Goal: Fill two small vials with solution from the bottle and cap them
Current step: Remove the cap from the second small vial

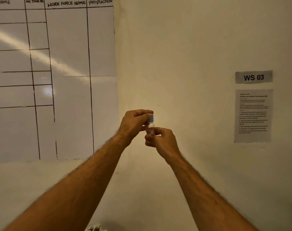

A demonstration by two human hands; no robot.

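- A small vial is held up in the air in front of a cream wall, about the middle of the view, upright and well clear of any surface.
- The left hand comes in from the near left; its fingers curl over the blue cap on top of the vial and pinch it from above.
- The right hand comes in from the near right and sits just below the left; its thumb and fingers pinch the lower body of the vial, hiding the base.
- Between the two hands only a short pale stretch of the vial shows, with a small red-edged label; whether liquid is inside cannot be told.
- On the far left a whiteboard hangs on the wall, ruled into a grid with hand-lettered headings "WORK FORCE NAME" and "PRODUCTION"; a streak of glare crosses it.
- On the far right a grey sign reads "WS 03", and just under it a printed instruction sheet is stuck to the wall, its text too small to read.
- At the near bottom edge, between the forearms, a bit of something white and green pokes in, too cut off to identify.
- Nothing stands between the camera and the vial except the person's own fingers.
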